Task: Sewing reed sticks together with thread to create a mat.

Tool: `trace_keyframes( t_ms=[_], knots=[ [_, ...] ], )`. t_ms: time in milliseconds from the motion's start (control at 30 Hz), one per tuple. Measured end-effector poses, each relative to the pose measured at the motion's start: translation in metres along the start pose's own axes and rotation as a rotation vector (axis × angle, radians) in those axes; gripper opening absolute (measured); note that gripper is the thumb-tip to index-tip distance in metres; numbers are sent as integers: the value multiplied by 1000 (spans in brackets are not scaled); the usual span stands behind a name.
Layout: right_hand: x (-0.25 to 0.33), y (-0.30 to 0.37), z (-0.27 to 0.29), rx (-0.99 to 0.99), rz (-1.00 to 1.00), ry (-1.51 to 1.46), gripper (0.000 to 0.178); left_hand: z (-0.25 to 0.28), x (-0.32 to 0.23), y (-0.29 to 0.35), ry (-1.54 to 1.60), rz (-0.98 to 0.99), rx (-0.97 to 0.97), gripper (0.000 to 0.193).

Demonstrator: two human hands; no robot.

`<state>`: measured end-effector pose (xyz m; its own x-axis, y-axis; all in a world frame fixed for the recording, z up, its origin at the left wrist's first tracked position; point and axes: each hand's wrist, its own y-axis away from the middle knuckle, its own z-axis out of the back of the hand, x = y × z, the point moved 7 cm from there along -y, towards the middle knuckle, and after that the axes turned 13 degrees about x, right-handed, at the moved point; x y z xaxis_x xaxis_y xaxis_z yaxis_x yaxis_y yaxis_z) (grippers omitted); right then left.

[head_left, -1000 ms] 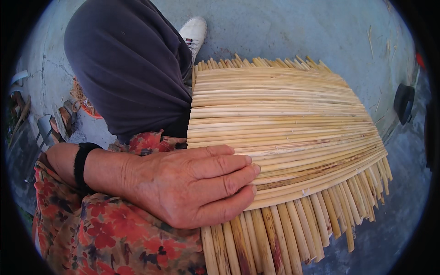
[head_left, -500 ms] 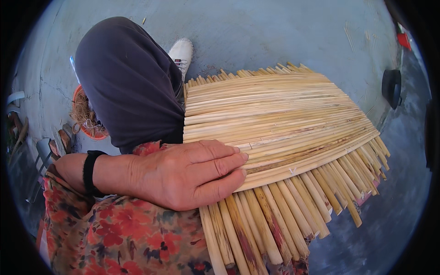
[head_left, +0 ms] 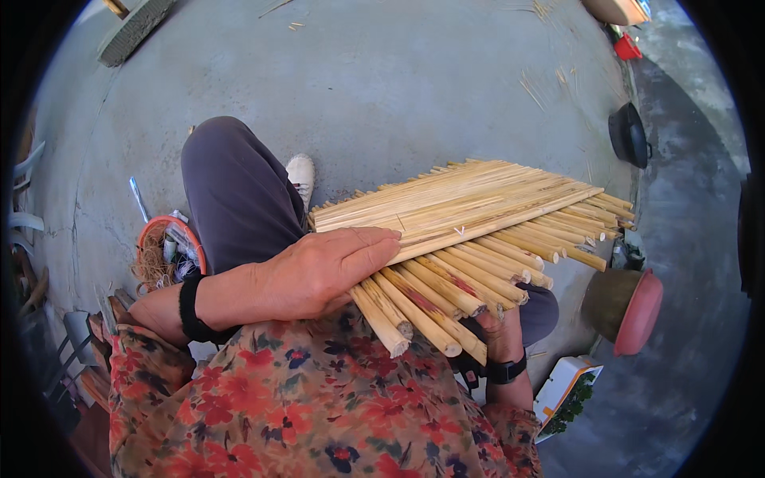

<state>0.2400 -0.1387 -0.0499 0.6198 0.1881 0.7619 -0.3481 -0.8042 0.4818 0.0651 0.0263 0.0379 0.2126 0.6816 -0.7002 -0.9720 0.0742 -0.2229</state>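
A panel of pale, crossed reed stalks [head_left: 454, 207] lies over my lap, tilted, with a close top layer and stalk ends fanning out toward me and to the right. My left hand [head_left: 315, 267] grips its near left corner, the fingers over the top layer and the thumb out of sight. Beneath the fanned ends, the wrist of my right hand [head_left: 502, 338] comes up from below. The panel hides the fingers of that hand, so whether they hold it does not show.
An orange basket [head_left: 199, 243] with brown fibre and plastic bits stands by my left leg. To the right are a black pan [head_left: 629, 135], a pot with a pink rim [head_left: 637, 312] and a white planter [head_left: 562, 390]. Loose stalk bits [head_left: 532, 89] lie on the floor.
The panel has tipped to a flatter angle and shows its stalk ends more. My right wrist has come into view under it. The view takes in more floor and more of my lap.
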Motion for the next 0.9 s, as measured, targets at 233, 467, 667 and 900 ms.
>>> trace_keyframes(
  t_ms=[233, 467, 667, 900],
  knots=[
    [47, 20, 2, -104, 367, -453, 68, 17, -14, -42, -180, -119, 139, 49],
    [25, 10, 13, -48, 438, -522, 62, 25, -15, -50, -549, -217, 298, 33],
    [-39, -7, 13, 167, -172, -199, 38, 40, 3, -20, -983, -203, 332, 32],
    [7, -28, -32, 208, 261, 694, 14, 31, 20, 12, -1062, -97, 518, 31]
  ],
)
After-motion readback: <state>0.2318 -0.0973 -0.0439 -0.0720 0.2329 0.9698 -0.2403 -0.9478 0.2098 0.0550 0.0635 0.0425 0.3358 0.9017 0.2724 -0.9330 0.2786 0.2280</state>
